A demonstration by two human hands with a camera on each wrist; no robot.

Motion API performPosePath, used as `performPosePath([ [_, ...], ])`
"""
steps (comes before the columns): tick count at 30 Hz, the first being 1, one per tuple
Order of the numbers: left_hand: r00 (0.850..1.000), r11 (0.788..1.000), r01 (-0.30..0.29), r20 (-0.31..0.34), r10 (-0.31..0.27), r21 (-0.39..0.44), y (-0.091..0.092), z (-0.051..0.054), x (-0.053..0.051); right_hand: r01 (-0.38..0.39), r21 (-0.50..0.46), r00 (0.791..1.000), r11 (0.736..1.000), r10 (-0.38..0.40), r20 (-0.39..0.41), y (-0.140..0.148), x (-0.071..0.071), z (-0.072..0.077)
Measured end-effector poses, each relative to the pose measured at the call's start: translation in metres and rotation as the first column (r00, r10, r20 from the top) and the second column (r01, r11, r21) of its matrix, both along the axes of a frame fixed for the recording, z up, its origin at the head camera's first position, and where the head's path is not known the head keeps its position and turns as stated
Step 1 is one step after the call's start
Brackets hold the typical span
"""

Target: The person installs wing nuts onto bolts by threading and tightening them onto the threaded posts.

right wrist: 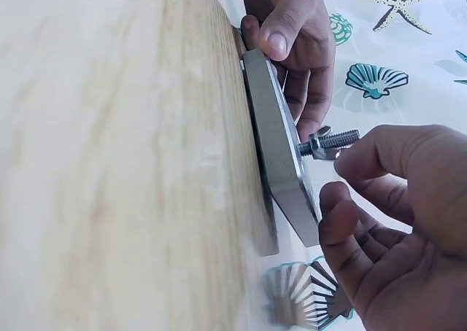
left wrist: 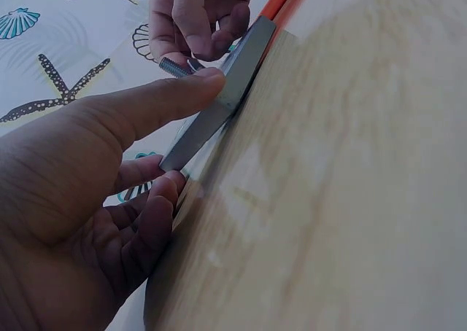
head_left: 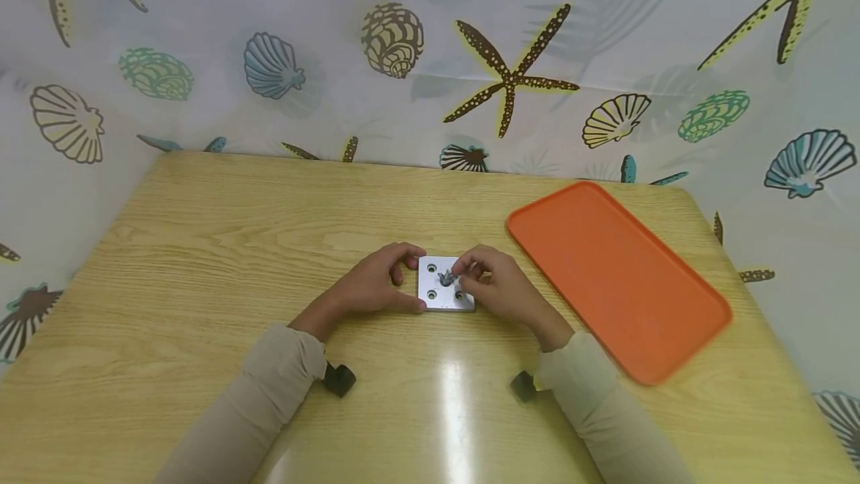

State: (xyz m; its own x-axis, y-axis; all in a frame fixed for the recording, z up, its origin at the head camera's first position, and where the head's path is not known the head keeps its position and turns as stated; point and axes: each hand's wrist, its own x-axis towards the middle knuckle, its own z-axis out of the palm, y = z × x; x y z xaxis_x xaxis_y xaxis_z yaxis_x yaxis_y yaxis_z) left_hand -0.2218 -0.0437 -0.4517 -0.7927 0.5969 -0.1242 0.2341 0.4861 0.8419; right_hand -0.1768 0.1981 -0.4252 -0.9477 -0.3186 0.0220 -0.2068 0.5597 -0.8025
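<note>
A square silver metal plate with holes near its corners lies on the table. A threaded bolt rises from its middle, carrying a wing nut. My left hand grips the plate's left side, its thumb on the near corner and fingers at the far one. From the right, my right hand has its thumb and index finger at the wing nut, the other fingers curled beside the plate. In the left wrist view the right fingertips partly cover the nut, so their exact contact is hidden.
An orange tray lies slanted on the wooden table, right of the plate. A cloth printed with shells and starfish hangs behind the table and along its sides. Small dark devices sit at both wrists.
</note>
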Motion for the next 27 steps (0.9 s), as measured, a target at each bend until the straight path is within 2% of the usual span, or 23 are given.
performPosePath([
  [4, 1.000, 1.000, 0.000, 0.001, 0.000, 0.002, -0.0002, 0.0002, -0.0004, 0.005, -0.006, 1.000, 1.000, -0.005, 0.017, -0.0007, -0.0011, 0.0004],
  [11, 1.000, 1.000, -0.004, 0.000, 0.004, -0.016, -0.0006, 0.0029, 0.0007, -0.029, -0.026, 1.000, 0.999, 0.029, 0.012, -0.0014, -0.0024, 0.0001],
  [19, 1.000, 1.000, -0.005, -0.001, 0.005, -0.009, -0.0012, 0.0022, 0.0002, -0.066, 0.033, 0.997, 0.997, 0.067, -0.030, -0.0012, -0.0031, -0.0037],
  [27, 1.000, 1.000, -0.008, -0.001, 0.008, -0.008, -0.0011, 0.0014, 0.0007, -0.014, 0.026, 1.000, 1.000, 0.014, -0.025, -0.0012, -0.0009, -0.0013],
])
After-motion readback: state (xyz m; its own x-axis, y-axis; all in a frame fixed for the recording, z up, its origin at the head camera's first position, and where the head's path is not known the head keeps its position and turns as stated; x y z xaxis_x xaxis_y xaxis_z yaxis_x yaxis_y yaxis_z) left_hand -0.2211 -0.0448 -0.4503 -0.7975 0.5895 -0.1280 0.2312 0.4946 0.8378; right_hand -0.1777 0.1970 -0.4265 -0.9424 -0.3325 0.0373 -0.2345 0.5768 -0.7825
